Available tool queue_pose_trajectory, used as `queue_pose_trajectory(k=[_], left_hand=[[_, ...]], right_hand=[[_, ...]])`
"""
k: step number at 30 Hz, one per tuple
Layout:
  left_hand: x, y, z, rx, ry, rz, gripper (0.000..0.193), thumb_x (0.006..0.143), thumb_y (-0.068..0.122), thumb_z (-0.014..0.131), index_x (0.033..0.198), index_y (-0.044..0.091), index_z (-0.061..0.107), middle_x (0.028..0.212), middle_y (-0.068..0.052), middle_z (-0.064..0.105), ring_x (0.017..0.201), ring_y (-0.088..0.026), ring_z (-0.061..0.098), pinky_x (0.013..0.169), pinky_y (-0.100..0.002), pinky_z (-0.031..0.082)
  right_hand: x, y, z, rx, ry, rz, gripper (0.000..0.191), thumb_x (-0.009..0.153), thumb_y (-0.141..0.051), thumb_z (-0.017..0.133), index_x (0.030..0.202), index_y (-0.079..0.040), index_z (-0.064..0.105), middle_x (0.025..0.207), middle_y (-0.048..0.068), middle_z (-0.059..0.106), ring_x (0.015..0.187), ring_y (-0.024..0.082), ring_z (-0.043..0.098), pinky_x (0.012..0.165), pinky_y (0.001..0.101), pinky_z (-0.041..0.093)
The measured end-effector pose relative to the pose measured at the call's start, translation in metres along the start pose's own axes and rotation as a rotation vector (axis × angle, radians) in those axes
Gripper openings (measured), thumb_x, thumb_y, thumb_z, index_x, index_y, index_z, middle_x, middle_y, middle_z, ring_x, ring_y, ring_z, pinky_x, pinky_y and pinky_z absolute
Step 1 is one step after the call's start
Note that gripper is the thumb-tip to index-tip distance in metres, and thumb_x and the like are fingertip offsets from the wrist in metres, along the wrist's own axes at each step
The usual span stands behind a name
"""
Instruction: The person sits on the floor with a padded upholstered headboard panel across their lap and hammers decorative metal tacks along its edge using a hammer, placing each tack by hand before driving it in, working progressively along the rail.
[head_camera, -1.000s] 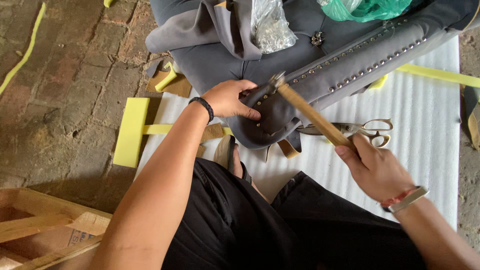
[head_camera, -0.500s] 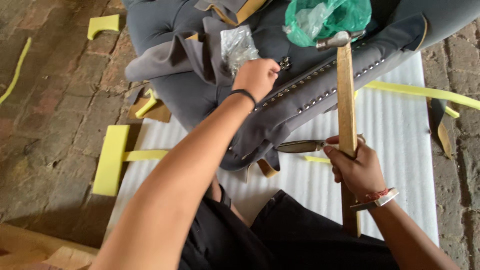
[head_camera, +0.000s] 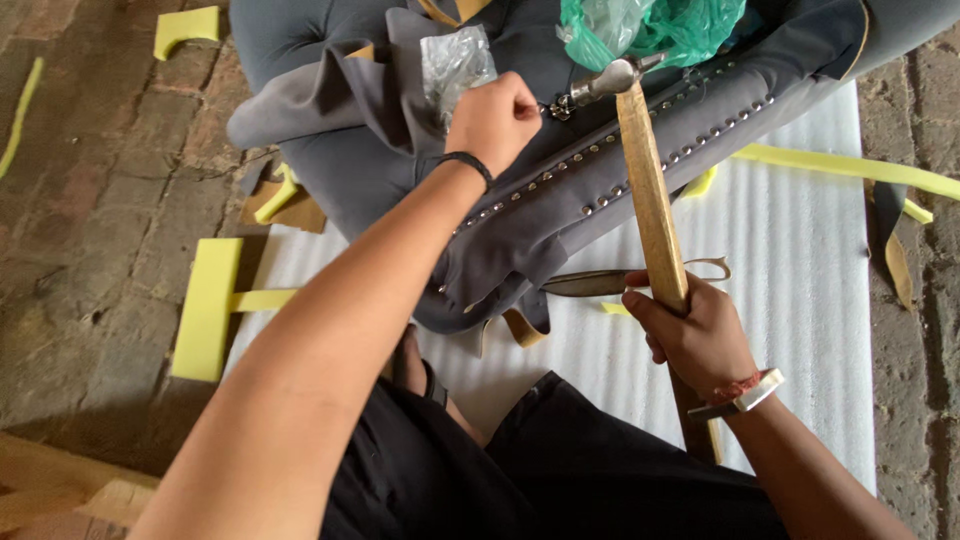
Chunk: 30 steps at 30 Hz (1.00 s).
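Tacking step in hand, by the look of it: your right hand is wrapped round the long wooden handle of the steel-headed hammer, held upright over the grey fabric-covered furniture piece with its row of metal studs on the white foam sheet. Your left hand is clenched beside the crinkled clear plastic bag — whether it pinches a stud I cannot tell. Next calls for seating a stud in line; half a second ago that hand sat lower — the hammer barely moved.

Soft, even daylight lit the scene, casting only faint shadows. The white foam sheet at three o'clock was bright but not glaring. The near forearm at seven o'clock was blurred; edges bowed slightly.
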<state>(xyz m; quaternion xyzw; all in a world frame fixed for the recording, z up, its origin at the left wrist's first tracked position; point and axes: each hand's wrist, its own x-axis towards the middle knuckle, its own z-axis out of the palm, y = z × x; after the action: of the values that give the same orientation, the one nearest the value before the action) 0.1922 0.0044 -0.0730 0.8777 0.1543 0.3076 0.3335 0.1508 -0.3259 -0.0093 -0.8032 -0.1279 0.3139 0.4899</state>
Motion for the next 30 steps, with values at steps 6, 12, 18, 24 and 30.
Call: queue_pose_trajectory(k=[6, 12, 18, 24, 30], left_hand=[[0.004, -0.004, -0.031, -0.120, -0.054, -0.035, 0.012, 0.073, 0.012, 0.080, 0.075, 0.005, 0.071, 0.076, -0.006, 0.077, 0.070, -0.018, 0.076, 0.067, -0.031, 0.059], [0.022, 0.006, -0.021, -0.133, -0.080, -0.156, 0.009, 0.071, 0.013, 0.080, 0.076, 0.007, 0.075, 0.078, -0.005, 0.078, 0.072, -0.018, 0.076, 0.069, -0.032, 0.059], [0.035, 0.011, 0.000, -0.041, -0.123, -0.098, 0.017, 0.072, 0.011, 0.080, 0.088, 0.012, 0.075, 0.087, -0.005, 0.077, 0.082, -0.021, 0.075, 0.075, -0.035, 0.058], [0.032, 0.019, -0.025, -0.012, -0.184, 0.057, 0.015, 0.080, 0.009, 0.075, 0.095, 0.013, 0.076, 0.085, -0.004, 0.078, 0.082, -0.019, 0.075, 0.074, -0.034, 0.058], [-0.039, 0.024, -0.128, -0.121, -0.234, -0.050, 0.013, 0.078, 0.009, 0.076, 0.091, 0.008, 0.075, 0.081, -0.002, 0.078, 0.076, -0.013, 0.077, 0.071, -0.027, 0.059]], right_hand=[[-0.002, 0.000, 0.010, -0.027, -0.013, -0.045, 0.028, 0.090, -0.021, 0.072, 0.108, 0.000, 0.072, 0.055, 0.002, 0.054, 0.045, 0.009, 0.047, 0.042, 0.0293, 0.039], [-0.009, -0.004, 0.007, -0.082, 0.040, -0.076, 0.025, 0.088, -0.020, 0.074, 0.106, -0.003, 0.074, 0.054, 0.002, 0.054, 0.044, 0.010, 0.048, 0.041, 0.0300, 0.040], [0.000, -0.001, 0.000, -0.098, 0.034, 0.009, 0.024, 0.088, -0.023, 0.074, 0.103, -0.004, 0.075, 0.055, 0.003, 0.055, 0.045, 0.011, 0.050, 0.042, 0.0308, 0.042], [0.012, 0.006, -0.003, -0.015, 0.011, 0.034, 0.026, 0.088, -0.024, 0.073, 0.099, -0.001, 0.076, 0.057, 0.001, 0.054, 0.046, 0.011, 0.050, 0.041, 0.0312, 0.044], [0.014, -0.022, 0.022, -0.173, 0.042, -0.063, 0.029, 0.087, -0.029, 0.076, 0.096, -0.002, 0.078, 0.057, 0.005, 0.060, 0.048, 0.012, 0.054, 0.045, 0.0301, 0.045]])
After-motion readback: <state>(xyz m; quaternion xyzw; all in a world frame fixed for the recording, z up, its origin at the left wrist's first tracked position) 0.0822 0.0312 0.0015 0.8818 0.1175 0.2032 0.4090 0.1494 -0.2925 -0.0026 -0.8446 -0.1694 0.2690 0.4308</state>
